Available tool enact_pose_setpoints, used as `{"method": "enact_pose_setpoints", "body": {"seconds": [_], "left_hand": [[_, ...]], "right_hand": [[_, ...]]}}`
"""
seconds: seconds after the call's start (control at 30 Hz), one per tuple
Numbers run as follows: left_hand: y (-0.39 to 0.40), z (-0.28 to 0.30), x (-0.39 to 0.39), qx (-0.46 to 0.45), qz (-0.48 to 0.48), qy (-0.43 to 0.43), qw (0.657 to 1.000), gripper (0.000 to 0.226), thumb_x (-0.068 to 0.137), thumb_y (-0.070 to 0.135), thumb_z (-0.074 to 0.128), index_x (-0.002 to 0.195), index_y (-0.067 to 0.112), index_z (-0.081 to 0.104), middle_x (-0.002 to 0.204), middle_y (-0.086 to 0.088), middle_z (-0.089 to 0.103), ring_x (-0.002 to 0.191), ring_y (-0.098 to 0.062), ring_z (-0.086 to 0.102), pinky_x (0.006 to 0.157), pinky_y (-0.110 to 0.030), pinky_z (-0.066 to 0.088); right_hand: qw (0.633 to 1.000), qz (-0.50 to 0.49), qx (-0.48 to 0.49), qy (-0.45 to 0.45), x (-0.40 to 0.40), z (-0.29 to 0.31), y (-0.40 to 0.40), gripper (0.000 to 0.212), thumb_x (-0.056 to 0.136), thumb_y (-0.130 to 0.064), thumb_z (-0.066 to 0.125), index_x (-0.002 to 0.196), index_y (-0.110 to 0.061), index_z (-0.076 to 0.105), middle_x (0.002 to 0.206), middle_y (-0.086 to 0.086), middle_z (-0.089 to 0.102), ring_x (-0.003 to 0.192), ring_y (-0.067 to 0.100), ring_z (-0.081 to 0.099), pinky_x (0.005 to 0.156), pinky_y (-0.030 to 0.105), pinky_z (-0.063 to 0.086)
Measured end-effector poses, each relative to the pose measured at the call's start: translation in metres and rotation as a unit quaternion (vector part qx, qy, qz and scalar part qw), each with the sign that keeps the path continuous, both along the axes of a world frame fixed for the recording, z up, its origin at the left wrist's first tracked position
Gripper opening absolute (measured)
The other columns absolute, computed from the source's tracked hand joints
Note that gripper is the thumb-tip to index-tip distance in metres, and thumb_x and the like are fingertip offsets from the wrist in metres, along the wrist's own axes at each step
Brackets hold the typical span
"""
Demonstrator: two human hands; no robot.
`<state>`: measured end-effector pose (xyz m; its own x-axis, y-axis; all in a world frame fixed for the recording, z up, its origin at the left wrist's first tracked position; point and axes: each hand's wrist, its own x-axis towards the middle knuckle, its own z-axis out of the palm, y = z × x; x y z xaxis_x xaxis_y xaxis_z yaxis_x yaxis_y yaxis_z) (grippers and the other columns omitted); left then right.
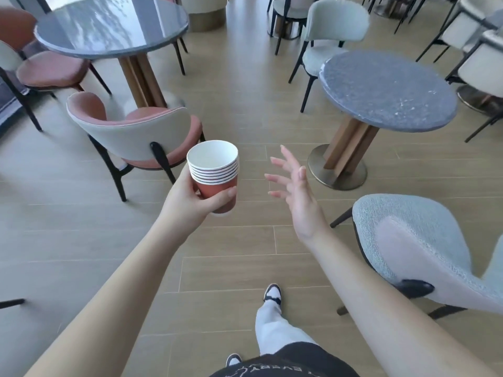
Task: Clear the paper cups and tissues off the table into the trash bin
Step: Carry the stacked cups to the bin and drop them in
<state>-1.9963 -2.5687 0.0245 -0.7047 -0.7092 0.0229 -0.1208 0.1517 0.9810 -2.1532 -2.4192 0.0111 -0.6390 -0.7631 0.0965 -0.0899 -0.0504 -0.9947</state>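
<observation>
At frame centre, left hand (190, 198) grips nested paper cups (215, 174); right hand (298, 191) splayed, empty. Tilting could spill loose cups.

A stack of cups (215, 172) sits in the left hand (190, 200), held over the floor (231, 254). The right hand (296, 197) is just right of it, apart. One worktop (111, 25) stands far left, a chair (130, 137) before it. Another worktop (386, 91) stands to the right, with a chair (413, 246) nearer and a chair (332, 31) behind it.
</observation>
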Motion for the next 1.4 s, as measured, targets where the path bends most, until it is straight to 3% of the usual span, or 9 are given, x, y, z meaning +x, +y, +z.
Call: {"method": "enact_pose_setpoints", "body": {"seconds": [0.27, 0.4, 0.47, 0.63, 0.77, 0.97, 1.07, 1.23, 1.4], "left_hand": [[-0.100, -0.001, -0.160, -0.021, -0.009, -0.020, 1.000, 0.074, 0.063, 0.047, 0.087, 0.130, 0.036, 0.055, 0.114, 0.024, 0.070, 0.108, 0.004, 0.065, 0.081, -0.009, 0.051], [-0.145, 0.004, -0.224, -0.042, -0.017, -0.036, 0.998, 0.070, 0.070, 0.032, 0.091, 0.129, 0.037, 0.053, 0.114, 0.029, 0.068, 0.106, 0.010, 0.063, 0.078, -0.004, 0.047], [-0.169, 0.006, -0.248, -0.043, -0.014, -0.039, 0.998, 0.070, 0.074, 0.026, 0.090, 0.132, 0.033, 0.053, 0.115, 0.028, 0.068, 0.106, 0.009, 0.063, 0.078, -0.004, 0.047], [-0.244, 0.008, -0.303, -0.044, 0.006, -0.039, 0.998, 0.075, 0.069, 0.037, 0.087, 0.135, 0.033, 0.053, 0.118, 0.022, 0.069, 0.109, 0.005, 0.064, 0.084, -0.010, 0.051], [-0.326, 0.012, -0.342, -0.059, 0.020, -0.027, 0.998, 0.074, 0.073, 0.027, 0.091, 0.136, 0.028, 0.053, 0.116, 0.022, 0.070, 0.109, 0.005, 0.064, 0.079, -0.007, 0.049], [-0.459, 0.031, -0.398, -0.074, 0.042, -0.002, 0.996, 0.066, 0.075, 0.021, 0.090, 0.126, 0.040, 0.053, 0.118, 0.018, 0.070, 0.108, 0.006, 0.064, 0.085, -0.012, 0.053], [-0.516, 0.046, -0.431, -0.074, 0.025, -0.003, 0.997, 0.066, 0.070, 0.030, 0.093, 0.118, 0.051, 0.052, 0.113, 0.024, 0.070, 0.106, 0.007, 0.065, 0.083, -0.011, 0.052], [-0.596, 0.071, -0.500, -0.086, 0.011, 0.023, 0.996, 0.081, 0.060, 0.049, 0.087, 0.132, 0.036, 0.054, 0.117, 0.022, 0.071, 0.109, 0.003, 0.065, 0.082, -0.012, 0.053], [-0.669, 0.089, -0.586, -0.119, -0.006, 0.032, 0.992, 0.079, 0.058, 0.054, 0.086, 0.129, 0.036, 0.055, 0.116, 0.021, 0.071, 0.109, 0.004, 0.065, 0.082, -0.009, 0.050]], "right_hand": [[1.000, -0.010, -0.016, -0.010, -0.153, -0.004, -0.098, 0.078, 0.078, -0.092, 0.023, 0.144, -0.051, 0.034, 0.146, -0.010, 0.050, 0.125, 0.011, 0.058, 0.101, 0.039, 0.050], [1.000, 0.006, -0.014, -0.010, -0.219, 0.001, -0.150, 0.073, 0.080, -0.090, 0.024, 0.142, -0.053, 0.035, 0.146, -0.009, 0.050, 0.125, 0.012, 0.058, 0.099, 0.038, 0.051], [1.000, 0.014, -0.011, -0.016, -0.244, 0.003, -0.177, 0.075, 0.079, -0.091, 0.024, 0.142, -0.052, 0.035, 0.146, -0.009, 0.050, 0.125, 0.013, 0.058, 0.099, 0.038, 0.051], [0.999, 0.039, -0.015, -0.017, -0.296, 0.002, -0.257, 0.077, 0.078, -0.091, 0.025, 0.143, -0.050, 0.035, 0.146, -0.006, 0.050, 0.125, 0.014, 0.058, 0.099, 0.038, 0.052], [0.999, 0.050, -0.017, 0.002, -0.341, 0.001, -0.339, 0.077, 0.080, -0.089, 0.025, 0.144, -0.048, 0.035, 0.145, -0.008, 0.050, 0.124, 0.012, 0.058, 0.099, 0.038, 0.052], [0.999, 0.041, -0.019, 0.029, -0.406, 0.017, -0.470, 0.084, 0.077, -0.092, 0.024, 0.146, -0.046, 0.034, 0.145, -0.008, 0.050, 0.124, 0.013, 0.058, 0.100, 0.039, 0.051], [0.998, 0.039, -0.021, 0.037, -0.439, 0.028, -0.520, 0.082, 0.079, -0.091, 0.024, 0.147, -0.046, 0.035, 0.145, -0.009, 0.050, 0.124, 0.012, 0.058, 0.100, 0.038, 0.051], [0.997, 0.033, -0.039, 0.062, -0.505, 0.047, -0.596, 0.082, 0.078, -0.092, 0.024, 0.145, -0.046, 0.035, 0.145, -0.009, 0.050, 0.124, 0.011, 0.057, 0.098, 0.034, 0.050], [0.994, 0.023, -0.069, 0.077, -0.590, 0.058, -0.675, 0.077, 0.077, -0.092, 0.024, 0.141, -0.051, 0.036, 0.143, -0.011, 0.050, 0.125, 0.010, 0.056, 0.100, 0.036, 0.049]]}}
